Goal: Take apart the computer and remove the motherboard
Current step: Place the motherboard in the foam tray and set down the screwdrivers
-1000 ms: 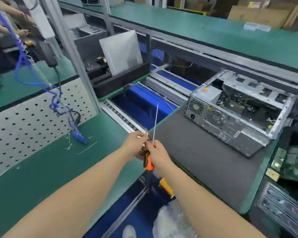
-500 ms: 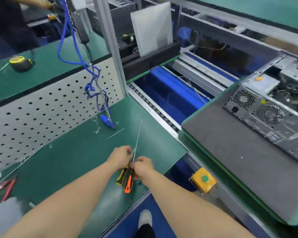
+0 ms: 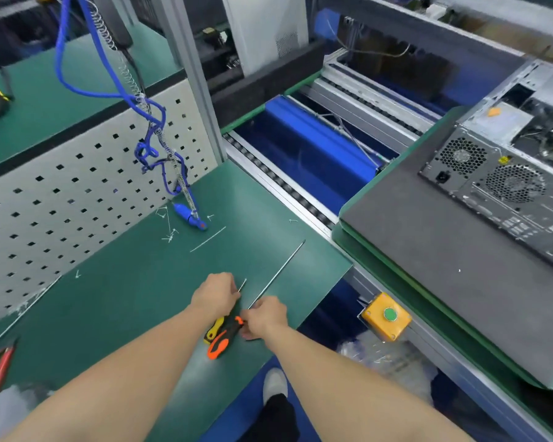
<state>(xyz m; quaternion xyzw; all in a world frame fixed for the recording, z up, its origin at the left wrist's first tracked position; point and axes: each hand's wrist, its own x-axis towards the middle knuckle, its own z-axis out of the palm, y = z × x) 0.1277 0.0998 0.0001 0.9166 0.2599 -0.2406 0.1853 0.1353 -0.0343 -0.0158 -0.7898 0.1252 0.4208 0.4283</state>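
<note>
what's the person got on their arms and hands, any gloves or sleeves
No gloves: the left hand and right hand are bare. The left forearm and right forearm are uncovered right to the frame's edge, with no sleeve in view. No watch, ring, bracelet or marking shows on either.

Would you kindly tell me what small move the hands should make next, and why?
Probably the right hand should lift the orange screwdriver toward the case while the left hand lets go of the yellow screwdriver: both tools lie on the mat, each under a hand, and the case sits apart, untouched.
</note>
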